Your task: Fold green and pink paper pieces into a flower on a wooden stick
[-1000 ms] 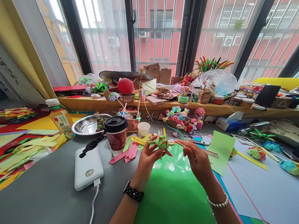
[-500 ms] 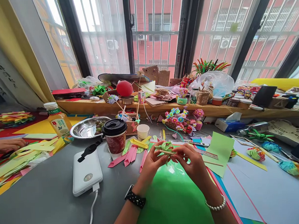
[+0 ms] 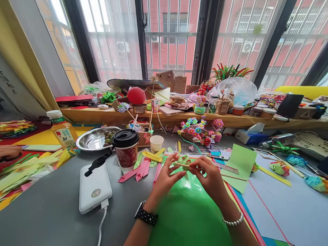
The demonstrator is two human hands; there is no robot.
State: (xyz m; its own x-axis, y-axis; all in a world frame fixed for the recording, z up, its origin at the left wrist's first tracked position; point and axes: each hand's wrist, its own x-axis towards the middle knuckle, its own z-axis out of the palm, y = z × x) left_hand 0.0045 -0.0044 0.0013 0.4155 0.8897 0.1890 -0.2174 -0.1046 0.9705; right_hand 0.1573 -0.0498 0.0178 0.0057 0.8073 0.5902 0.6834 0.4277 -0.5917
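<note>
In the head view a folded light-green paper piece (image 3: 184,159) is held up between my hands, above a large shiny green surface (image 3: 191,215). My left hand (image 3: 167,176) pinches the paper's left side between thumb and fingers. My right hand (image 3: 209,175) has its thumb and fingertips closed at the right end of a thin pale stick (image 3: 183,165), which crosses in front of the paper. Fingers hide part of both. Pink folded paper strips (image 3: 143,169) and yellow ones (image 3: 153,156) lie beyond my left hand.
A lidded coffee cup (image 3: 126,153), a paper cup (image 3: 156,143) and a white power bank (image 3: 95,188) with a cable stand left. Another person's hand (image 3: 6,152) is at the far left by loose paper strips. Green paper (image 3: 242,163) and a ruler (image 3: 228,168) lie right.
The stick has tilted, its right end now lower. My left fingers have opened slightly and shifted around the paper. The other person's hand has drawn back to the left.
</note>
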